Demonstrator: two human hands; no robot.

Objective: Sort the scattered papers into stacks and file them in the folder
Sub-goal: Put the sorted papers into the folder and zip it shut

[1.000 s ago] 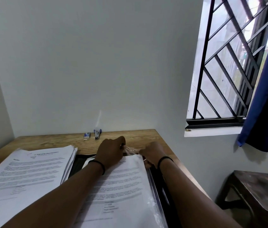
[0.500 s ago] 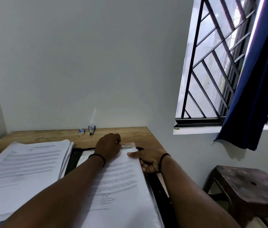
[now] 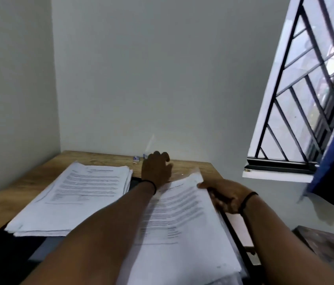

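While the right hand [image 3: 226, 195] grips the paper stack's [image 3: 184, 219] edge, the loosely curled, empty left hand [image 3: 158, 169] should square it into the folder [image 3: 231, 227].

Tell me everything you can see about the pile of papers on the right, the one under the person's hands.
The right paper stack is a thick pile of white sheets, its top page printed with lines of text too blurred to read. It lies flat on a dark folder on the wooden desk, with a clear plastic sleeve showing at its far end and right edge. The right hand grips its right edge near the far corner. The left hand lies over its far end, fingers loosely bent.
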